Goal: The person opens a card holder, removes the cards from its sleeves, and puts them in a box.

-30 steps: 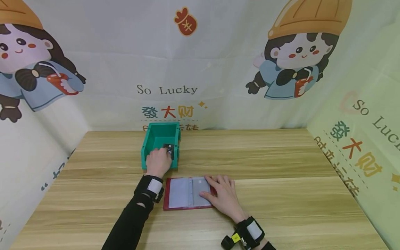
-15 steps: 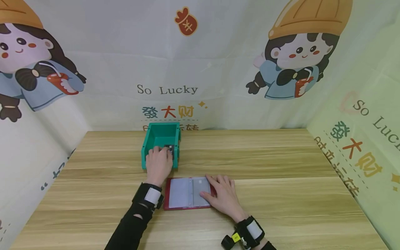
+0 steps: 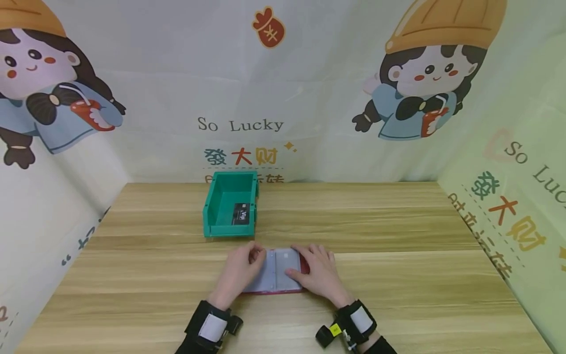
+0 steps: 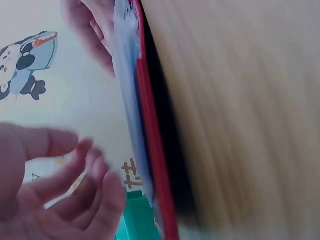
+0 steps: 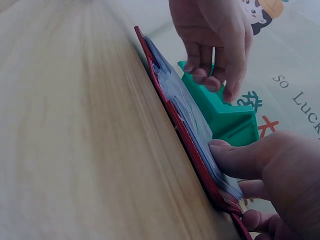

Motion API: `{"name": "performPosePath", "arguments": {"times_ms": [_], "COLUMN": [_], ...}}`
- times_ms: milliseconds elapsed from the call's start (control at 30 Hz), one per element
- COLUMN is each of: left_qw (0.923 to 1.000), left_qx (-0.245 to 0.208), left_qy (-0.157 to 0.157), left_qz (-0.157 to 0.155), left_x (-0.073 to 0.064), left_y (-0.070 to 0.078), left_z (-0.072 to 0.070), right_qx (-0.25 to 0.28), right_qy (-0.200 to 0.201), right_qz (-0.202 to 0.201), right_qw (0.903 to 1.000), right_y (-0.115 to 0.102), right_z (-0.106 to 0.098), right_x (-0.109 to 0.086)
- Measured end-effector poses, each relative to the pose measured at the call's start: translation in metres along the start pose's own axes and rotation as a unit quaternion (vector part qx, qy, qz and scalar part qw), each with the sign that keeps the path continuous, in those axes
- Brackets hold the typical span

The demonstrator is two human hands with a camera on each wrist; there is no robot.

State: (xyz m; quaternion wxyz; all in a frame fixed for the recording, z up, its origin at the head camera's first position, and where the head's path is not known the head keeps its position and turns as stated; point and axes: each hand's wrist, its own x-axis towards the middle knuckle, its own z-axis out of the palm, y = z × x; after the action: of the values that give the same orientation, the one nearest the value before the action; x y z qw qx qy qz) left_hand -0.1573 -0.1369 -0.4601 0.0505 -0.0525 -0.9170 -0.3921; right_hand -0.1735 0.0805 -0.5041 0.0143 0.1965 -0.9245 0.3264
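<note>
A small red-covered card album [image 3: 281, 282] lies spread out on the table, showing clear plastic sleeves. My left hand [image 3: 240, 268] is over its left page, fingers loosely bent; in the left wrist view the left hand [image 4: 65, 185] shows nothing between thumb and fingers. On the right page rests the thumb of my right hand [image 3: 320, 275], its other fingers spread along the right edge. In the right wrist view, the right hand [image 5: 285, 175] has its thumb pressing the sleeves [image 5: 185, 105] and fingertips touching the album's end.
Behind the album stands a green plastic bin [image 3: 230, 231]. A black card marked "Vip" [image 3: 241, 214] lies inside it at the right. The wooden table [image 3: 398, 275] ends at a printed cloth backdrop [image 3: 318, 98].
My left hand has come out of the green bin and back toward me, over the album's left page. The black card is now uncovered in the bin. My right hand stays on the album.
</note>
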Motion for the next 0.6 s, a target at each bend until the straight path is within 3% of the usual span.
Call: {"name": "performPosePath", "arguments": {"times_ms": [100, 200, 467, 600], "left_qw": [0.9988, 0.9972, 0.9957, 0.9951], "left_qx": [-0.013, -0.021, -0.034, -0.039], "left_qy": [-0.047, -0.072, -0.083, -0.086], "left_qz": [-0.002, -0.007, -0.023, -0.029], "left_x": [-0.0035, -0.0044, -0.0029, -0.0025], "left_y": [0.0027, 0.0039, 0.0028, 0.0014], "left_z": [0.0005, 0.0008, 0.0045, 0.0067], "right_qx": [0.003, 0.009, 0.062, 0.114], "right_qy": [0.006, 0.011, 0.049, 0.097], "right_qz": [0.000, 0.002, 0.018, -0.004], "right_qw": [1.0000, 0.9999, 0.9968, 0.9888], "right_y": [0.0009, 0.0009, -0.0007, 0.0011], "right_z": [0.0006, 0.0012, 0.0024, 0.0052], "right_x": [0.0009, 0.0014, -0.0013, -0.0047]}}
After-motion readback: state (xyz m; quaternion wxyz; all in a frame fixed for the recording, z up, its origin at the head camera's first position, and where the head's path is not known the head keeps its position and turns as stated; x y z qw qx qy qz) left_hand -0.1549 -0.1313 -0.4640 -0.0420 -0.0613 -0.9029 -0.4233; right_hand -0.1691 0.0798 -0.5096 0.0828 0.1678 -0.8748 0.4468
